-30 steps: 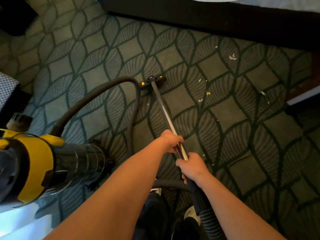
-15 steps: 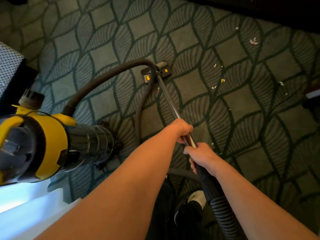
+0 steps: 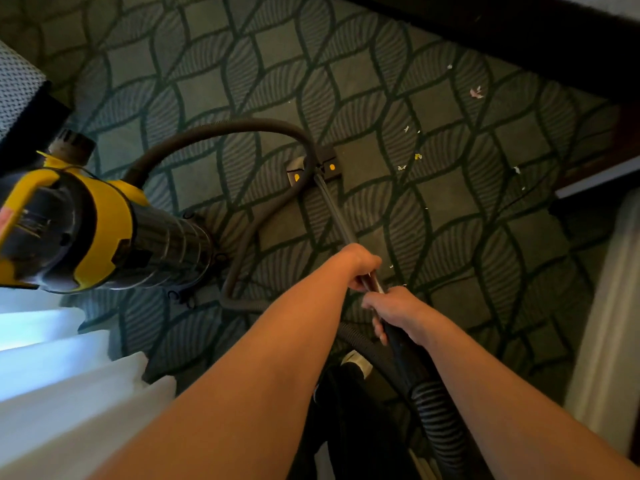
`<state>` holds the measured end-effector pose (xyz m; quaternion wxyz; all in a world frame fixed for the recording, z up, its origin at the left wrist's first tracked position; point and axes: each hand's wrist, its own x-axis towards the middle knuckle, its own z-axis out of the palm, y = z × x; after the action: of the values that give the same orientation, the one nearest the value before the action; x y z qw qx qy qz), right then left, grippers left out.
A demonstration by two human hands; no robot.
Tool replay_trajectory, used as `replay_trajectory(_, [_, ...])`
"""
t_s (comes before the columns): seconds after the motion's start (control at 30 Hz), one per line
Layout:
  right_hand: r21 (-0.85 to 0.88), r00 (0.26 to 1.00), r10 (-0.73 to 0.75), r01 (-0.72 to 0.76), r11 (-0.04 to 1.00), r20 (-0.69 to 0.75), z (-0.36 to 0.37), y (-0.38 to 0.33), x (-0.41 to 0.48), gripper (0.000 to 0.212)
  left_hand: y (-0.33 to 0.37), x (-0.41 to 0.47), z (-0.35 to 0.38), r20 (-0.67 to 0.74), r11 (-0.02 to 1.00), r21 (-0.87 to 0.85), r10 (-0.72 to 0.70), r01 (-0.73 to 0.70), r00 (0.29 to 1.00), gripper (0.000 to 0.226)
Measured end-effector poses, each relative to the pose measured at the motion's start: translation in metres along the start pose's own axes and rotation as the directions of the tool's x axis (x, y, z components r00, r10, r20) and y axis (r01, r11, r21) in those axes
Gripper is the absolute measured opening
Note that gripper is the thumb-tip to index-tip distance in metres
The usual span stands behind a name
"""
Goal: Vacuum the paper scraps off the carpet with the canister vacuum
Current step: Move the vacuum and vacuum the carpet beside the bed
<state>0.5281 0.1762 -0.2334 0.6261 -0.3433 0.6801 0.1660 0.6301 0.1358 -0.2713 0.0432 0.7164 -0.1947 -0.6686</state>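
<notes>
A yellow and steel canister vacuum point(image 3: 79, 230) stands on the green leaf-patterned carpet point(image 3: 450, 237) at the left. Its dark hose point(image 3: 221, 128) arcs over the black floor head point(image 3: 320, 166), which lies flat on the carpet. A metal wand point(image 3: 334, 213) runs from the head back to me. My left hand point(image 3: 360, 263) grips the wand higher up. My right hand point(image 3: 394, 308) grips the black handle just behind it. Several small paper scraps point(image 3: 417, 156) lie to the right of the head, with a pink one point(image 3: 476, 92) farther back.
Dark furniture point(image 3: 519, 32) borders the carpet at the back right. A pale curtain or bedding point(image 3: 52, 393) fills the lower left, a speckled grey object point(image 3: 17, 88) the far left, a white panel point(image 3: 609, 341) the right edge. My shoes point(image 3: 353, 362) show below my hands.
The floor head has slid nearer to me and sits under the hose loop. My view has swung, so the canister and scraps appear shifted. Both hands keep their hold.
</notes>
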Motion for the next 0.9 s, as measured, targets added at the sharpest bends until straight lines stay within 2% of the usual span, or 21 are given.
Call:
replay_trajectory(0.13, [0.051, 1.0, 0.013, -0.013, 0.999, 0.001, 0.004, 0.027, -0.01, 0.016, -0.018, -0.007, 0.021, 0.004, 1.0, 0.019, -0.011, 0.011, 1.0, 0.025])
replay_trajectory(0.4, [0.103, 0.997, -0.021, 0.029, 0.994, -0.078, -0.008, 0.053, -0.002, 0.021, -0.028, 0.003, 0.044, -0.035, 0.996, -0.079, 0.029, -0.032, 0.999, 0.018])
replay_trajectory(0.5, [0.064, 0.994, -0.046, 0.053, 0.997, -0.098, -0.011, 0.06, 0.002, 0.019, -0.029, 0.006, 0.05, -0.042, 0.994, -0.101, 0.031, -0.035, 0.999, 0.012])
replay_trajectory(0.57, [0.023, 0.99, -0.078, 0.081, 0.996, -0.117, -0.017, 0.065, 0.005, 0.017, -0.028, 0.008, 0.056, -0.049, 0.994, -0.102, 0.042, -0.047, 0.998, 0.02])
replay_trajectory(0.73, [-0.056, 0.963, -0.137, 0.128, 0.99, -0.232, -0.039, 0.071, 0.011, 0.012, -0.002, 0.005, 0.072, -0.073, 0.991, -0.088, 0.094, -0.1, 0.993, 0.012])
replay_trajectory(0.9, [0.11, 0.945, -0.141, 0.18, 0.977, -0.296, -0.076, 0.054, 0.013, 0.011, 0.054, 0.015, 0.085, -0.068, 0.98, 0.009, 0.201, -0.2, 0.977, 0.019])
